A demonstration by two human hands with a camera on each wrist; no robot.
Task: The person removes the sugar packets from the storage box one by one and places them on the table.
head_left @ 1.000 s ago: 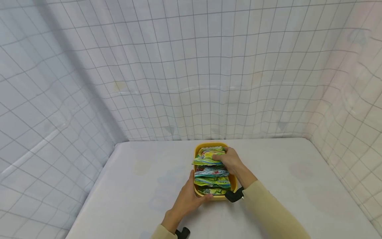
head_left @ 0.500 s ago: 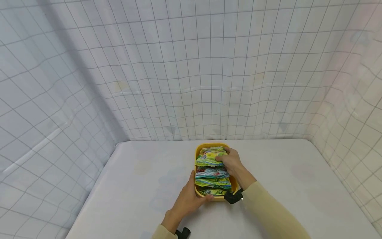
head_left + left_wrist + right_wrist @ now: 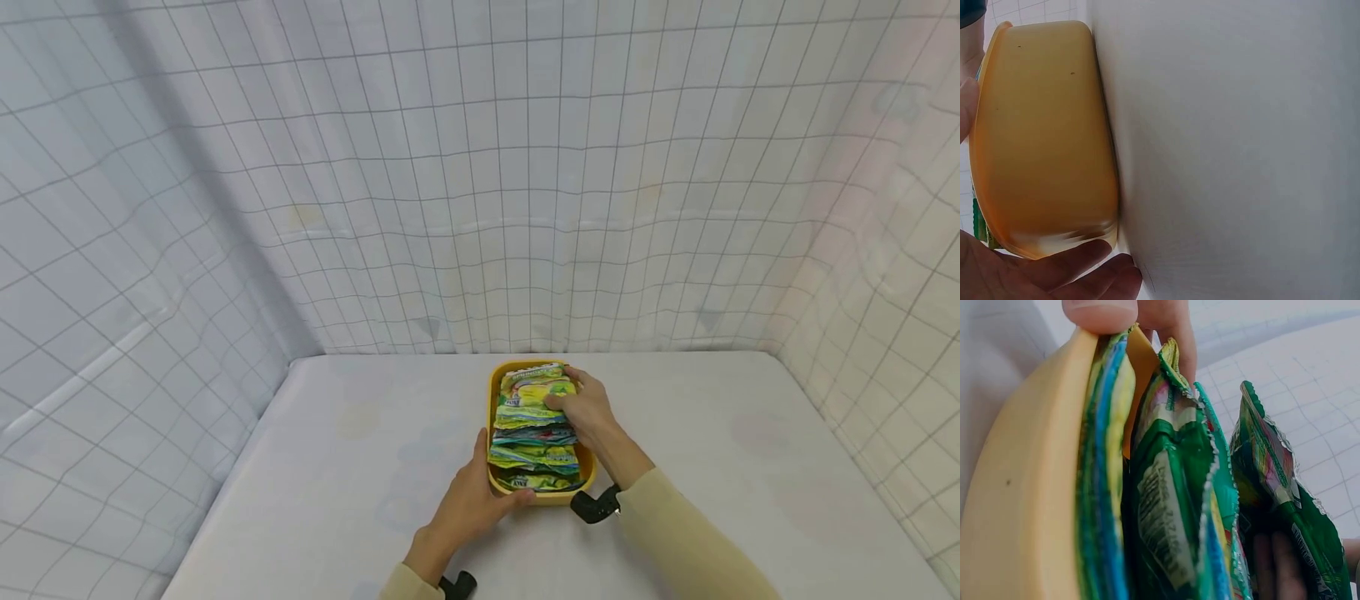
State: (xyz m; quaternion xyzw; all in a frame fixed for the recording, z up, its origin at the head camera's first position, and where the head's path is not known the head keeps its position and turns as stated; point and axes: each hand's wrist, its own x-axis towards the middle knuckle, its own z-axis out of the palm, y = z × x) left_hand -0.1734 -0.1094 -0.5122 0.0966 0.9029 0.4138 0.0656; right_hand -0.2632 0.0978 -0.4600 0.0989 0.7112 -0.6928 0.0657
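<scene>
Several green sachets (image 3: 534, 421) carry print too small to read.

L hand (image 3: 471, 498) curled, R hand (image 3: 588, 408) fingers bent

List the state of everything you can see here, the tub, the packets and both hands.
Yellow tub: upright on the table, filled.
Snack packets: sealed, standing in a row in the tub.
Left hand: grips the tub's near end.
Right hand: fingers curled on the far packets.
Table: white, bearing the tub.
</scene>
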